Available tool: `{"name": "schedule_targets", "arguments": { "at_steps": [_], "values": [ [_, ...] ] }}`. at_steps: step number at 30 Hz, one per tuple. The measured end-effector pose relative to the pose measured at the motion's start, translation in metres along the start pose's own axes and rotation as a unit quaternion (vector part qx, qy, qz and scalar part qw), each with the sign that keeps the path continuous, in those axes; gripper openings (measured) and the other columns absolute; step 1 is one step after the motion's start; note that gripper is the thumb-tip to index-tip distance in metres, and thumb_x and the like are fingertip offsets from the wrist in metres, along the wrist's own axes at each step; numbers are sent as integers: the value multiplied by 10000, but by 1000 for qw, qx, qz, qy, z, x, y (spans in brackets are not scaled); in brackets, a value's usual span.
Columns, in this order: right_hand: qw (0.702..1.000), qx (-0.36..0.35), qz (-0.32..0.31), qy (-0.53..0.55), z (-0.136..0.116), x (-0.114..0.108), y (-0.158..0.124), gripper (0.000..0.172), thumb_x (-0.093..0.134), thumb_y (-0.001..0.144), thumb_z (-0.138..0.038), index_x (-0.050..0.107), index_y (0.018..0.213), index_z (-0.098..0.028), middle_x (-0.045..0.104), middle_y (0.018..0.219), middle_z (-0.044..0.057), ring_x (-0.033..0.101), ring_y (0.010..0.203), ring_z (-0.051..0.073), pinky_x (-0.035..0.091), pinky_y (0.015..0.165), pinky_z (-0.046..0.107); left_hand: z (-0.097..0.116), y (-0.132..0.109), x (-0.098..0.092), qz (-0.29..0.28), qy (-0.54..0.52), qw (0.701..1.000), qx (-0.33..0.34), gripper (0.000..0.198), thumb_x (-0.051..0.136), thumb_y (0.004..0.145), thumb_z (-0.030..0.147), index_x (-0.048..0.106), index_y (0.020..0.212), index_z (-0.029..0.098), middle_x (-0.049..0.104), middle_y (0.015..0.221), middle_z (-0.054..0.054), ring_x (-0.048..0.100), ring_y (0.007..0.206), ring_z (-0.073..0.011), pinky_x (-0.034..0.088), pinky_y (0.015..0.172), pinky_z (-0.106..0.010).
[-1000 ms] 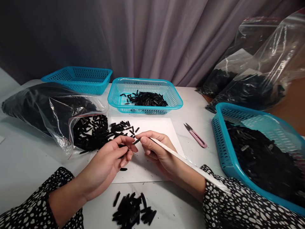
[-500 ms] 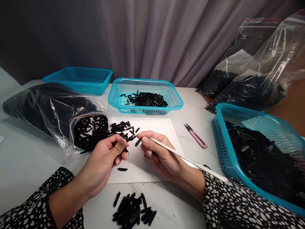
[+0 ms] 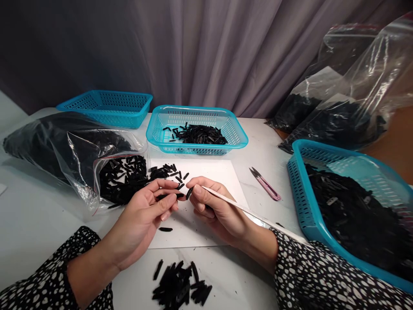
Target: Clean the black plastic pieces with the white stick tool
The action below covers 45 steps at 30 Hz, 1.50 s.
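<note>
The thumb and fingers of the left hand [image 3: 143, 215] pinch a slim black piece [image 3: 170, 196], held almost level over a white sheet [image 3: 183, 234]. Opposite, the thumb and fingers of the right hand [image 3: 221, 211] are closed in a pen-like grip on a slender white tool [image 3: 245, 210], whose far length runs back along the patterned sleeve [image 3: 322, 275]. A second dark piece [image 3: 189, 193] sits right at the right fingertips; whether they grip it or the tool's tip carries it, I cannot tell. Below the left hand, a single strip [image 3: 165, 229] lies on the sheet, and a loose heap [image 3: 174, 284] of similar strips rests on the table nearer the person. Beyond the left hand, a clear bag [image 3: 77, 146] lies with its mouth open, black strips spilling onto the sheet. Pink-handled snips [image 3: 265, 184] lie to the right, near a blue basket [image 3: 303, 202] filled with dark pieces.
</note>
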State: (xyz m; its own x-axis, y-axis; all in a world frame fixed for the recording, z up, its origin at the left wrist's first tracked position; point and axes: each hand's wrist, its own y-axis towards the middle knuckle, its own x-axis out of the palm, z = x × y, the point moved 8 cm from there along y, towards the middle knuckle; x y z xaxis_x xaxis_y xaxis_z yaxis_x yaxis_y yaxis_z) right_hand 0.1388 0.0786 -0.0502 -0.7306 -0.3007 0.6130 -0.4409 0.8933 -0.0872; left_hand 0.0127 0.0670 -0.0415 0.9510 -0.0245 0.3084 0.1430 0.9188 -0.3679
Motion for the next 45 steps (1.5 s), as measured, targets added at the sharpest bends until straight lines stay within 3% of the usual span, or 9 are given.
{"name": "schedule_targets", "arguments": {
  "at_steps": [3, 7, 12, 15, 24, 31, 35, 39, 45],
  "values": [
    [1000, 7, 1, 29, 3, -1, 1, 203, 707, 884, -377, 634, 878, -187, 478, 581, -71, 244, 440, 54, 120, 430, 225, 1, 0, 1, -2, 14, 1000, 10, 290, 859, 744, 293, 707, 960, 174, 665, 696, -10, 448, 591, -81, 357, 531, -160],
    [1000, -4, 16, -13, 4, -2, 0, 351, 630, 926, -472, 554, 740, -185, 549, 632, -31, 312, 430, 55, 125, 401, 227, 5, -2, 2, 14, 32, 999, 31, 299, 884, 706, 289, 701, 913, 174, 673, 732, -11, 502, 595, -81, 355, 501, -162],
    [989, -41, 41, -139, -2, -1, -2, 302, 808, 796, -437, 669, 867, -179, 491, 578, -69, 304, 466, 64, 215, 439, 234, 9, -3, 2, 23, 41, 997, 55, 319, 910, 661, 321, 706, 860, 176, 660, 727, 3, 562, 620, -92, 375, 496, -168],
    [982, -65, 52, -169, -5, -3, -2, 269, 801, 804, -415, 676, 810, -177, 496, 561, -61, 314, 485, 71, 230, 455, 240, 9, -3, 3, 22, 51, 997, 60, 325, 917, 647, 337, 711, 843, 179, 665, 700, 6, 572, 624, -99, 370, 490, -168],
    [991, -73, 63, -91, -6, -7, -2, 219, 815, 785, -368, 716, 840, -181, 458, 527, -74, 301, 457, 62, 184, 426, 225, 9, -2, -5, 44, 45, 997, 53, 418, 900, 630, 512, 671, 680, 167, 622, 544, 19, 433, 508, -64, 342, 486, -159],
    [993, -55, 59, -87, -6, -7, -1, 222, 814, 781, -356, 718, 874, -179, 577, 620, -40, 325, 463, 55, 199, 427, 224, 6, -1, -6, 48, 11, 998, 25, 341, 908, 656, 399, 723, 823, 167, 696, 689, -18, 495, 609, -84, 380, 533, -155],
    [993, -56, 51, -89, -8, -6, 1, 225, 806, 790, -359, 709, 893, -184, 651, 706, -12, 339, 473, 56, 210, 427, 226, 6, -1, -4, 42, -1, 999, 31, 344, 902, 671, 375, 736, 903, 182, 650, 628, 8, 511, 630, -93, 401, 565, -153],
    [995, -52, 38, -77, -7, -5, 1, 225, 804, 793, -359, 710, 906, -187, 654, 705, -13, 322, 472, 55, 205, 429, 227, 6, -1, -2, 36, 6, 999, 32, 315, 892, 687, 393, 704, 834, 188, 617, 579, 28, 505, 611, -89, 431, 616, -165],
    [995, -48, 37, -83, -5, -5, 1, 213, 788, 805, -339, 703, 928, -187, 647, 707, -15, 328, 474, 57, 204, 436, 229, 7, -3, -5, 46, 46, 997, 43, 312, 873, 695, 430, 702, 737, 173, 554, 582, 41, 425, 590, -85, 377, 570, -176]
  ]
}}
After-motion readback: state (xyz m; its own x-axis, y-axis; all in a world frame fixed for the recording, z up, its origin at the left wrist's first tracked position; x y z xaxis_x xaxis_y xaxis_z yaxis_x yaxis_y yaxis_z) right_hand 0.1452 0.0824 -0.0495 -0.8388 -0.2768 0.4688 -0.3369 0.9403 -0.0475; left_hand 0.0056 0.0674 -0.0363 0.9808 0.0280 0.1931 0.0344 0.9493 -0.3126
